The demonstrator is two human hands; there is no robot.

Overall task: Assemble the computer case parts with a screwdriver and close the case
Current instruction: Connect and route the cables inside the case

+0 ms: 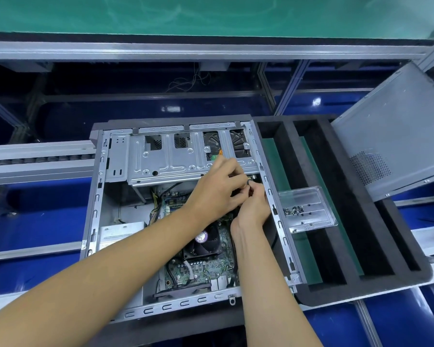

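Two hands work inside open case on black foam tray.

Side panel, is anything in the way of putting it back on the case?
Yes. Both hands, left and right, are inside the open case, so the side panel leaning at the right cannot go on yet.

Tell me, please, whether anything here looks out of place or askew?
Only the side panel: it is off the open computer case, propped tilted at the right behind the foam tray. A few screws lie loose in the clear plastic tray.
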